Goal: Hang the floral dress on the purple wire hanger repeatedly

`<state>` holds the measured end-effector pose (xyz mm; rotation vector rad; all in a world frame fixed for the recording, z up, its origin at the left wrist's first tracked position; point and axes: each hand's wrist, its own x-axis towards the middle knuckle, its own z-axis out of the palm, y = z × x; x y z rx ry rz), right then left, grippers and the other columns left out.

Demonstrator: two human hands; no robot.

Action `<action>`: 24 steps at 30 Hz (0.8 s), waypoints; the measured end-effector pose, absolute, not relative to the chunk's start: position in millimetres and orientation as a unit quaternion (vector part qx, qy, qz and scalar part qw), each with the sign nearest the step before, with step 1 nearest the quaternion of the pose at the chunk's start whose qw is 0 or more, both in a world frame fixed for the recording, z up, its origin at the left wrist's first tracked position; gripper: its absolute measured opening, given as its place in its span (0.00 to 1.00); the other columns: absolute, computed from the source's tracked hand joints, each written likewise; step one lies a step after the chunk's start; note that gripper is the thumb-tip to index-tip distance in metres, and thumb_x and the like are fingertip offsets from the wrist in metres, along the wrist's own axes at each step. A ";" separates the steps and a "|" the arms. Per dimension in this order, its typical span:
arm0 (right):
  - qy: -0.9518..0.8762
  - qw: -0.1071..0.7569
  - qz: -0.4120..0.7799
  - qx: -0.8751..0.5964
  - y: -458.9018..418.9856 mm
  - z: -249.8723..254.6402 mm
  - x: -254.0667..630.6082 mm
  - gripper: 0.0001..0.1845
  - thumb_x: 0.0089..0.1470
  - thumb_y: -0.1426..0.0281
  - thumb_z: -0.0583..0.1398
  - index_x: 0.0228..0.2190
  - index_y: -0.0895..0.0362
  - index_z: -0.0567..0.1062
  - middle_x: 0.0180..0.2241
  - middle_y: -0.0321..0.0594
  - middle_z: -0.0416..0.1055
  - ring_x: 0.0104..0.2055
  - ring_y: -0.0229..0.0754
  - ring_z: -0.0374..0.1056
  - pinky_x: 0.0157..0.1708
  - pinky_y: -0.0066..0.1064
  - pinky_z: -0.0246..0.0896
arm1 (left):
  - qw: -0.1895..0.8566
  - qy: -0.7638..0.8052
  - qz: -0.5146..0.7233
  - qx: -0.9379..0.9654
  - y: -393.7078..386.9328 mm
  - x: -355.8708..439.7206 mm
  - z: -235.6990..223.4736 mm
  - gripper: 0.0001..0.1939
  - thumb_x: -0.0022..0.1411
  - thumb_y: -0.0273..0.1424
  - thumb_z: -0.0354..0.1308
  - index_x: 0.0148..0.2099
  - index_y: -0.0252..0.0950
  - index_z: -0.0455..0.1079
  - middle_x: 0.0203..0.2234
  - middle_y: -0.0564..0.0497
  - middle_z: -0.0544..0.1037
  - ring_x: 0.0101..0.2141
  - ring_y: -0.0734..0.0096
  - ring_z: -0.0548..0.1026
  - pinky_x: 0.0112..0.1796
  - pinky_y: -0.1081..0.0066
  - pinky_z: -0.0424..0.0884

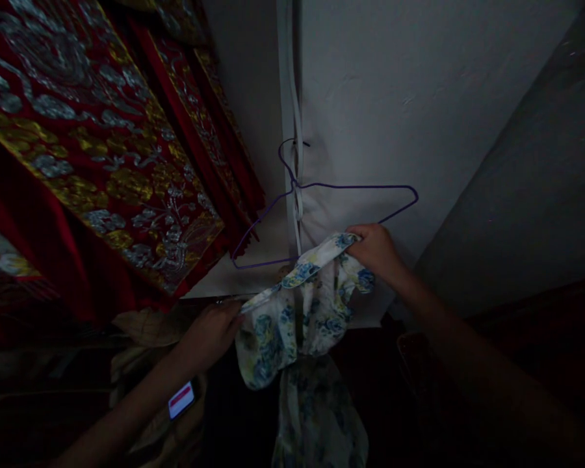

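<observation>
A white garment with blue and yellow flowers [316,318] hangs stretched between my hands; its exact kind is hard to tell. My left hand [220,328] is closed on the lower left end of its top band. Higher up, at the other end of that band, my right hand [376,250] pinches the cloth. Behind the garment, a purple wire hanger [361,187] hangs by its hook against the wall. Part of the hanger's bottom bar is hidden by the cloth and my right hand. The garment's lower part falls into shadow.
Red cloth embroidered in gold and silver [127,149] hangs at the left, close to the hanger. White cables [295,84] run down the pale wall [394,97]. A phone with a lit screen [181,399] lies below my left forearm. The room is dim.
</observation>
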<state>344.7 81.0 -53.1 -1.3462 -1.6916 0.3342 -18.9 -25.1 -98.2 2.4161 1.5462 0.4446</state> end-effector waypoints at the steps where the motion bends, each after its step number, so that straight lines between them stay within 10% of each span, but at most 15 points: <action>1: -0.690 0.454 0.135 -0.547 77.8 -48.3 345.6 0.10 0.40 0.64 0.58 0.16 0.57 0.71 0.15 0.34 0.61 0.22 0.38 0.59 0.23 0.29 0.46 | 0.102 0.532 0.172 0.823 -16.0 -22.4 -97.6 0.15 0.71 0.32 0.45 0.48 0.36 0.72 0.49 0.40 0.78 0.52 0.53 0.76 0.57 0.53 0.68; 6: -0.683 0.470 0.185 -0.527 68.7 -43.9 340.7 0.09 0.39 0.64 0.58 0.16 0.56 0.71 0.16 0.34 0.62 0.22 0.38 0.58 0.22 0.28 0.46 | 0.022 0.498 0.354 0.791 20.9 -18.4 -61.2 0.13 0.71 0.32 0.46 0.49 0.35 0.69 0.65 0.37 0.66 0.66 0.53 0.62 0.65 0.49 0.58; 13: -0.680 0.529 0.267 -0.431 52.1 -64.4 321.0 0.05 0.39 0.70 0.56 0.21 0.56 0.72 0.20 0.32 0.66 0.25 0.37 0.60 0.25 0.27 0.53 | 0.025 0.457 0.455 0.764 57.6 20.9 -18.1 0.22 0.64 0.26 0.49 0.59 0.34 0.64 0.59 0.39 0.73 0.60 0.56 0.71 0.61 0.53 0.65; 16: -0.676 0.534 0.258 -0.438 42.7 -61.8 328.6 0.21 0.43 0.73 0.58 0.41 0.57 0.78 0.27 0.35 0.74 0.29 0.39 0.67 0.28 0.27 0.58 | -0.005 0.468 0.429 0.773 71.0 19.8 -22.6 0.21 0.65 0.25 0.47 0.58 0.34 0.67 0.50 0.42 0.79 0.53 0.56 0.75 0.57 0.54 0.68; 19: -0.632 0.572 0.224 -0.473 40.1 -50.8 350.7 0.46 0.45 0.74 0.62 0.66 0.54 0.59 0.26 0.31 0.72 0.23 0.38 0.64 0.22 0.27 0.55 | -0.045 0.465 0.409 0.784 73.3 13.2 -24.3 0.17 0.66 0.25 0.46 0.53 0.34 0.70 0.45 0.42 0.78 0.49 0.55 0.74 0.54 0.53 0.70; 24: -0.556 0.640 0.203 -0.490 64.0 -36.1 394.7 0.64 0.40 0.72 0.70 0.71 0.57 0.44 0.32 0.38 0.76 0.24 0.41 0.68 0.22 0.31 0.63 | -0.095 0.427 0.429 0.790 66.9 6.0 -14.5 0.14 0.66 0.23 0.47 0.49 0.34 0.71 0.52 0.40 0.69 0.54 0.56 0.70 0.57 0.54 0.68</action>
